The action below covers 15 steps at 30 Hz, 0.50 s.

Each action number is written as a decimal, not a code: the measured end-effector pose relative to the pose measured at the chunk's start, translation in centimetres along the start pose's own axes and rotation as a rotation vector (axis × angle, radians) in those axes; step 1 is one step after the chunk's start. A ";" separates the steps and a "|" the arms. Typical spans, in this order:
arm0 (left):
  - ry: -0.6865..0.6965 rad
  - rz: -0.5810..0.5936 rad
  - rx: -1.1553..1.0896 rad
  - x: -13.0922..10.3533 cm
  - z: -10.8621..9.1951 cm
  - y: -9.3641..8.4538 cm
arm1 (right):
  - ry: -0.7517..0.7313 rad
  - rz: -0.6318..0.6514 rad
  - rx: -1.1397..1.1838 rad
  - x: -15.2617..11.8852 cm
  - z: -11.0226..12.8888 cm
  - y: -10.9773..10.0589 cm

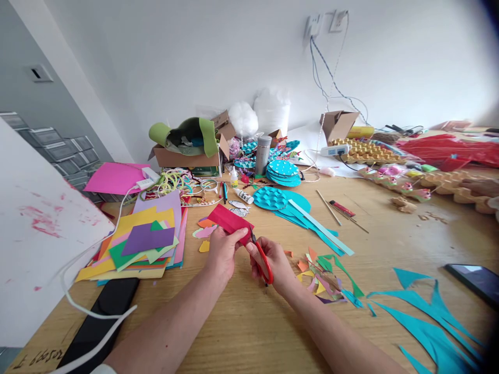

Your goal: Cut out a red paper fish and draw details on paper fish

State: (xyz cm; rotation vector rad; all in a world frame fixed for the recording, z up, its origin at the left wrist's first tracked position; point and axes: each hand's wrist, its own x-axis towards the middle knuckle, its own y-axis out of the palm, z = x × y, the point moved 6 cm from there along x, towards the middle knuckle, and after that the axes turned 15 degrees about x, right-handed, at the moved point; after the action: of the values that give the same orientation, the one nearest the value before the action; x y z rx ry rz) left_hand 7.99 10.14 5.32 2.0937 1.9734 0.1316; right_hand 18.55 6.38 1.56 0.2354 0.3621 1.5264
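Wooden tabletop [187, 311] gives both forearms support beneath the red paper [230, 220], held in front of the person; the left hand [224, 249] pinches it near its lower edge, presumably steadying it for the scissors [262, 259] gripped in the right hand [275, 262], while scraps [325, 278] lie alongside, perhaps pushed out of the way.

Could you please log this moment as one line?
left hand: holds red sheet | right hand: holds red-handled scissors | blades: at sheet's edge | right side: colored scraps

Bare forearms [175, 317], white sleeve edge [103, 369] at left
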 end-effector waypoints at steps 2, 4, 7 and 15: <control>0.009 0.002 0.016 0.0 0.0 0.0 | -0.001 0.003 0.005 0.0 0.0 0.0; 0.014 0.006 0.033 0.1 -0.1 0.0 | -0.003 0.004 0.006 -0.1 0.1 0.1; 0.014 -0.001 0.048 0.1 -0.1 -0.1 | -0.002 0.003 -0.001 0.0 0.1 0.1; 0.015 0.003 0.049 0.1 -0.1 -0.1 | -0.005 -0.002 -0.025 0.0 0.1 0.1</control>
State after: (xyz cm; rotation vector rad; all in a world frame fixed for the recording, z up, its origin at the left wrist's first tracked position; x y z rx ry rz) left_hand 7.89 10.24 5.43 2.1323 2.0018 0.1004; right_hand 18.52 6.40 1.66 0.2189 0.3386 1.5274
